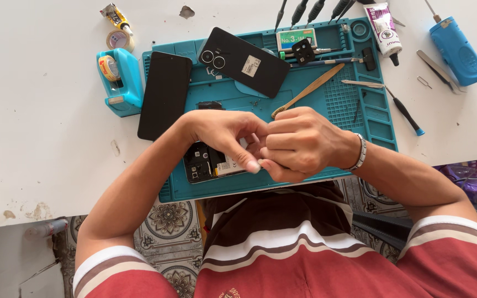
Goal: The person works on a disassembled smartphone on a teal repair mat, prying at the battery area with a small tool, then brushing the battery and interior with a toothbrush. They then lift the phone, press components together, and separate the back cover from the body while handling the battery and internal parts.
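My left hand [222, 131] and my right hand [300, 144] meet fingertip to fingertip just above the teal work mat [332, 102]. Both have their fingers curled in, pinching a small pale piece [259, 163] that is mostly hidden between them. A beaded bracelet sits on my right wrist. Under my hands lies an opened phone [202, 164] with its inner boards exposed, partly covered by my left hand. A black back cover [245, 60] with two camera rings lies at the mat's far side. A black screen panel [164, 95] rests on the mat's left edge.
A teal tape dispenser [119, 81] and a tape roll [118, 39] stand left of the mat. On the mat lie a bamboo spudger [308, 90] and a blue-tipped screwdriver [396, 104]. A blue handheld tool [460, 51] and a glue tube [385, 30] sit far right.
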